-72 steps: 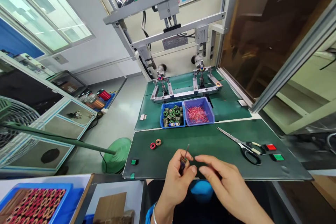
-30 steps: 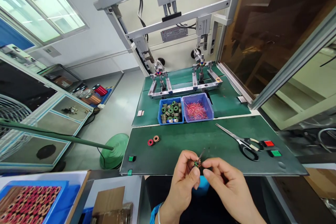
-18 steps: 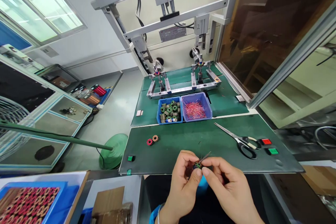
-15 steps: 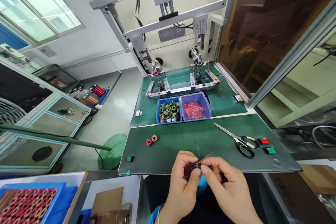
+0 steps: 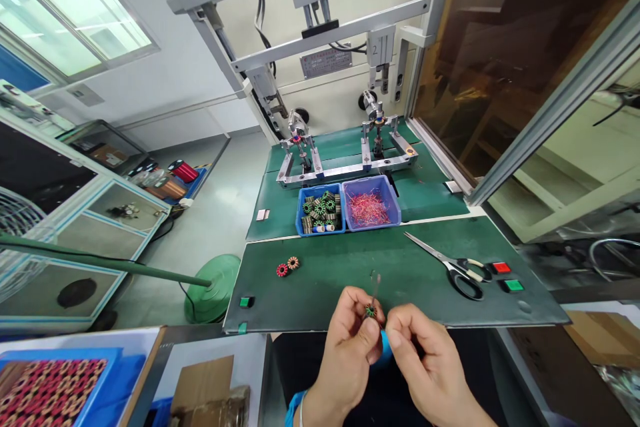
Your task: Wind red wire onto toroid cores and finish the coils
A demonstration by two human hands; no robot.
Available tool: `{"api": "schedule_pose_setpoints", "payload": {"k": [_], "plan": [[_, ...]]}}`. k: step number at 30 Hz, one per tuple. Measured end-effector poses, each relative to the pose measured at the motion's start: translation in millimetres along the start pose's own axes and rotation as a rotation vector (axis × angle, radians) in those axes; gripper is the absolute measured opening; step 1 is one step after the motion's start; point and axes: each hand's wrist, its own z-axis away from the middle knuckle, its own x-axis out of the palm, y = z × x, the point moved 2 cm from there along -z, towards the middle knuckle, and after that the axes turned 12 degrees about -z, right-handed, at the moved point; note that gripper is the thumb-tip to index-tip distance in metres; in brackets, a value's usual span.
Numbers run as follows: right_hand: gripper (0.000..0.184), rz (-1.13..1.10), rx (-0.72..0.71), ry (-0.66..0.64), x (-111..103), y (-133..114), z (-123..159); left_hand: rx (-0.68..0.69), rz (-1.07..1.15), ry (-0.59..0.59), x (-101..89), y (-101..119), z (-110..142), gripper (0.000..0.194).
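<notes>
Low in the head view, near the table's front edge, my left hand point(image 5: 353, 333) pinches a small green toothed stator core point(image 5: 371, 311) between thumb and fingers. Thin wire ends point(image 5: 376, 285) stick up from the core, pointing away from me. Just to its right, my right hand point(image 5: 420, 347) has thumb and forefinger pressed together, a little apart from the core. Whatever those fingers grip is too small to make out. Ahead and to the left lie a red wound stator point(image 5: 282, 270) and a copper-coloured one point(image 5: 293, 263).
A blue bin point(image 5: 299, 223) of green cores stands beside a purple bin point(image 5: 397, 213) of red wire scraps. Behind them is a metal winding fixture point(image 5: 327, 175). Scissors point(image 5: 450, 263) lie at right, near red point(image 5: 501, 267) and green point(image 5: 513, 285) buttons. A blue tray point(image 5: 107, 373) of wound stators sits lower left.
My right hand has drawn slightly away from the core, which has turned in my left hand. The wire that slanted right across it now points up and away.
</notes>
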Motion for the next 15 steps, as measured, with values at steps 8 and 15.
{"api": "schedule_pose_setpoints", "payload": {"k": [8,15], "plan": [[0.016,-0.03,0.027,0.122,-3.3,10.5,6.0,-0.067,0.206,-0.009,-4.9,10.7,-5.9,0.025],[0.012,0.126,0.102,-0.018,7.0,4.8,-8.0,-0.108,0.169,0.008,3.1,8.0,-2.4,0.025]]}}
